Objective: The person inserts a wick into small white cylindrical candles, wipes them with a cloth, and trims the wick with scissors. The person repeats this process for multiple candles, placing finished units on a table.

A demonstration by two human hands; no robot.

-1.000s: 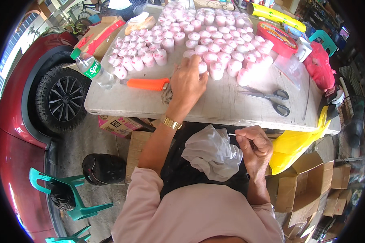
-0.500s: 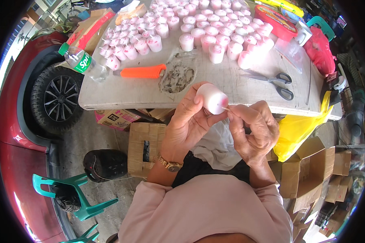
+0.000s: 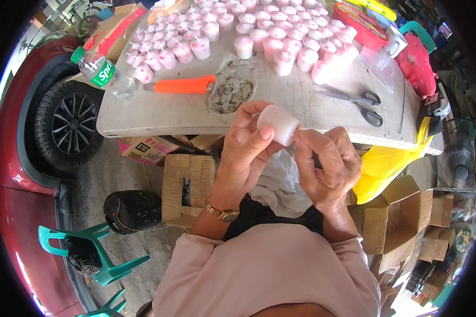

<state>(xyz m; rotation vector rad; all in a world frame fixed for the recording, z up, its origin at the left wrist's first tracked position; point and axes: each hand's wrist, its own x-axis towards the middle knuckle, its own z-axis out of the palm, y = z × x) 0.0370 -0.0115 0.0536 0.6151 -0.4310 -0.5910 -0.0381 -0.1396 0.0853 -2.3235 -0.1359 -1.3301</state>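
A whitish-pink votive candle (image 3: 278, 125) lies tilted in my left hand (image 3: 245, 146), whose fingers and thumb wrap round its side. My right hand (image 3: 330, 164) pinches at the candle's end, thumb against forefinger; the thin wick there is mostly hidden by the fingertips. Both hands are above the table's near edge. Beyond them stand many similar candles: a left group (image 3: 183, 52) with wicks sticking up, and a right group (image 3: 283, 62) in which few wicks show. An orange-handled cutter (image 3: 182, 85) and black-handled scissors (image 3: 354, 100) rest on the white table (image 3: 158, 116).
A green-capped bottle (image 3: 103, 74) stands at the table's left edge. On the right are a red tub (image 3: 359, 26), a white mug (image 3: 394, 42) and a pink bag (image 3: 415, 66). A yellow bag (image 3: 381, 174) hangs above open cartons (image 3: 402, 211). Left are a green chair (image 3: 103, 259) and red car (image 3: 26, 211).
My right fingertips have closed in against the candle's end, covering the wick that showed before. The candle has turned slightly in my left hand. The view has shifted a little.
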